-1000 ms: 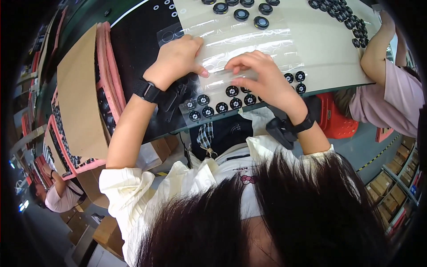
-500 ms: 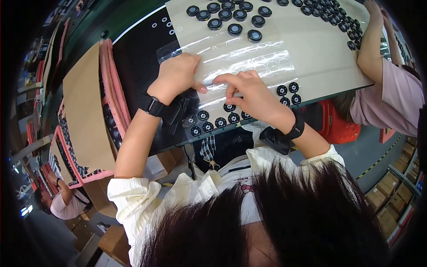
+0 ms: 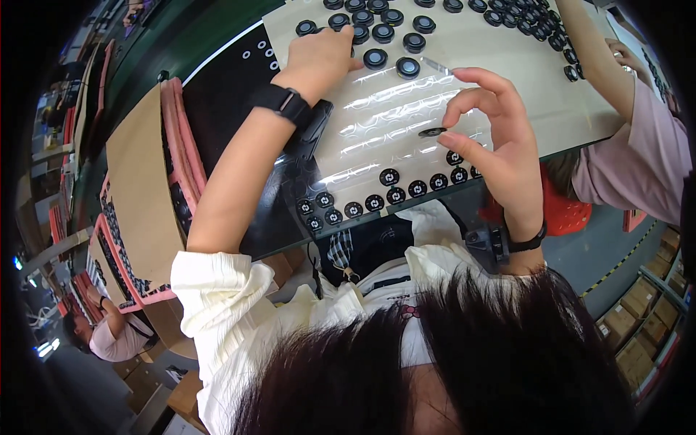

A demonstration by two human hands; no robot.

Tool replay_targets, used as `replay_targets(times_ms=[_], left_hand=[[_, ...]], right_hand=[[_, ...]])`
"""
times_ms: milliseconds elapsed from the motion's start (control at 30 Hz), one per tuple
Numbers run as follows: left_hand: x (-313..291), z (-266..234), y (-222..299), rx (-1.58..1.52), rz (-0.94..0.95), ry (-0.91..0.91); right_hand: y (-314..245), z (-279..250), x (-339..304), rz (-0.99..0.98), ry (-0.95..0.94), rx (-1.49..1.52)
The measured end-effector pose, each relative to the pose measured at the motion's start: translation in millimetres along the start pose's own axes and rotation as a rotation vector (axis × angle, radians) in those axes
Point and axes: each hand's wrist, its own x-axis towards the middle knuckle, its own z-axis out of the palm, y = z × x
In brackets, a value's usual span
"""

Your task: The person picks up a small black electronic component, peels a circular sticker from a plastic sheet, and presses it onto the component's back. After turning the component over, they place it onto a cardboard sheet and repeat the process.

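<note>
My left hand (image 3: 317,61) reaches to the far side of the table, thumb and index finger apart around a black round part (image 3: 353,52) that it mostly covers. My right hand (image 3: 504,123) is raised over the right side of the clear sheet (image 3: 370,130), which carries rows of round outlines. Its thumb and a curled finger pinch a small black disc (image 3: 432,132), seen nearly edge-on. A thin clear sliver (image 3: 437,67) shows at its index fingertip. Black discs with white marks (image 3: 389,177) lie along the near edge of the table.
More black round parts (image 3: 507,14) crowd the far right. A person's arm (image 3: 598,61) reaches in from the right. Pink-edged trays (image 3: 181,138) with cardboard (image 3: 138,181) stand left. White rings (image 3: 259,54) lie on black surface. A red stool (image 3: 567,214) stands below the table's right.
My left hand has moved from the clear sheet to the far parts. My right hand has moved right and lifted, now with a black disc in its pinch.
</note>
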Motion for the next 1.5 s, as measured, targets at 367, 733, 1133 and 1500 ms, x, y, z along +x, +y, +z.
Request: replay_targets(times_ms=[367,733,1133,1500], left_hand=[[-80.4,-51.4,40.8,-1.68,-0.164,0.296],[-115.5,-73.7,62.1,-1.413,-0.151,0.622],[-118.3,-75.3,66.1,-1.211,-0.076,0.782],[-119.8,-75.8,69.5,-1.201,-0.139,0.788]], right_hand=[[-4.9,2.3,33.9,0.088,0.053,0.455],[-39.9,26.3,62.6,0.398,-0.198,0.758],[-25.4,19.3,35.3,0.248,0.012,0.505],[-6.8,13.5,18.9,0.09,0.214,0.244]])
